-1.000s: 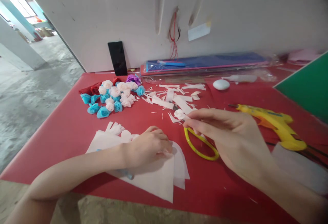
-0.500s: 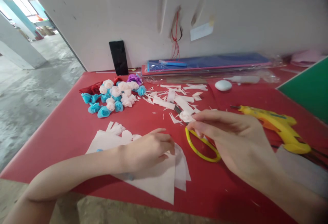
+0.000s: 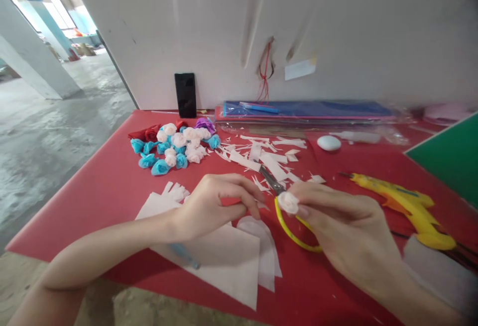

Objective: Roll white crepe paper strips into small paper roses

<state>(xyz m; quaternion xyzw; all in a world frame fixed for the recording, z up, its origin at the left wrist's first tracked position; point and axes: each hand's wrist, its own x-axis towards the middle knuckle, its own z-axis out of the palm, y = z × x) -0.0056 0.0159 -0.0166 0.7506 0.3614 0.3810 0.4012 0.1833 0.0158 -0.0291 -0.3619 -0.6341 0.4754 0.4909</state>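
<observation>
Right hand (image 3: 347,226) pinches white paper rose (image 3: 289,202) between thumb and fingertips, held over the scissors (image 3: 272,180), mid-table. Left hand (image 3: 212,204) half curled above white sheets (image 3: 235,261) near the table's (image 3: 93,206) front edge; can't tell if it grips anything. Risks: squeezing too hard could crush the rose, too loose a pinch could let it unroll or drop; left hand brushing the sheets could drag them off the front edge; glue gun (image 3: 418,211) lies to the right, nozzle near right hand, possible burn if hot (heat can't be seen). Paper flowers (image 3: 179,139) at back left corner, offcuts (image 3: 274,166) toward back edge. Wall label (image 3: 300,69): nothing legible. No brands readable.
</observation>
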